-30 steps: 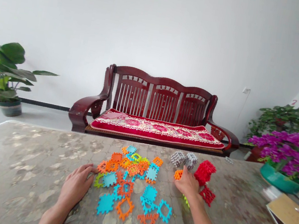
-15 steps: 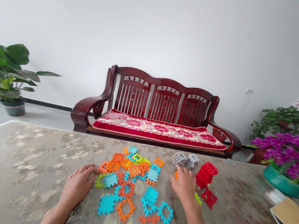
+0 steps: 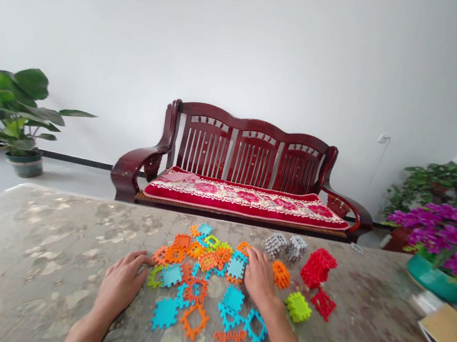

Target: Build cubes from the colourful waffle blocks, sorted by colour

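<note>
1. White wall (image 3: 248, 52) backs the room, and in front of it stretches a desk (image 3: 39, 279) with a mottled, shiny top.
2. Right grip (image 3: 260, 276): the fingers reach forward and bend down at a small orange piece (image 3: 243, 248) on the pile's far right edge. Their tips are partly hidden, so I cannot tell whether they have closed on it.
3. Left grip (image 3: 123, 279): back upward on the desk, fingers slack and loosely together, with nothing that I can see in them. The fingertips lie just beside a salmon piece (image 3: 160, 255).
4. Between the two, loose notched pieces (image 3: 207, 260) in orange, blue and lime lie scattered, many overlapping. A light-blue square (image 3: 236, 265) sits next to the right fingers; a blue square (image 3: 165, 313) and an orange frame (image 3: 194, 321) lie nearer the person.
5. Right of that hand are an orange stack (image 3: 280, 274), a lime stack (image 3: 298, 307), two grey blocks (image 3: 276, 245) side by side, a red block (image 3: 318, 268) and a flatter red piece (image 3: 323, 304).
6. Farther right, purple flowers (image 3: 449, 237) fill a teal bowl (image 3: 433, 278).
7. Beyond the desk stands a dark-red wooden bench (image 3: 253, 152) with a floral mat (image 3: 245, 197).
</note>
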The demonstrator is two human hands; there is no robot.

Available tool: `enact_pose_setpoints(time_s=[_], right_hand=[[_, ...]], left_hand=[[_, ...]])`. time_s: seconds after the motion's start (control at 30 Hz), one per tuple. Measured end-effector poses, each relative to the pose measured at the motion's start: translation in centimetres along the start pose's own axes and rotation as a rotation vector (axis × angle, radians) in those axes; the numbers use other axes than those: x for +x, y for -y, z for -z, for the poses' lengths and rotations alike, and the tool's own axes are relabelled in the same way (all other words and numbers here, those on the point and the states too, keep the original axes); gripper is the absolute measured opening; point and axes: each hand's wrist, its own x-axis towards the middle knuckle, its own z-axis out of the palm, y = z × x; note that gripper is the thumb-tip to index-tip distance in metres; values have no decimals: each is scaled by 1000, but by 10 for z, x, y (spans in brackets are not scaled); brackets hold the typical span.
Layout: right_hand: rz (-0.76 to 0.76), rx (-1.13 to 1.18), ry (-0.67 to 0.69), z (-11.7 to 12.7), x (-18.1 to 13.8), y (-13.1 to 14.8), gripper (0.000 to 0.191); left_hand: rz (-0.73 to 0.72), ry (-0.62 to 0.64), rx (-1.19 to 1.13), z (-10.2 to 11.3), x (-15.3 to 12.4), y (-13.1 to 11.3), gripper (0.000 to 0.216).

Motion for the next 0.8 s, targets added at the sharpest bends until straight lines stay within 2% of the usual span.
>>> enact_pose_setpoints(time_s=[0.13, 0.27, 0.43, 0.53, 0.63, 0.8], right_hand=[[20, -2, 87, -7, 23, 2, 59], [22, -6, 117, -11, 36, 1, 50], [1, -20, 114, -9, 28, 9, 29], [-25, -23, 102, -8, 21, 14, 24], [-46, -1, 90, -8, 20, 13, 29], [10, 51, 141, -9, 31, 2, 54]], left_hand=[[1, 1, 7, -1, 0, 1, 32], [-6, -3, 7, -2, 0, 2, 31], [5, -5, 6, 0, 0, 0, 30], [1, -9, -7, 0, 0, 0, 31], [-5, -10, -18, -1, 1, 2, 31], [-13, -4, -16, -2, 2, 3, 31]])
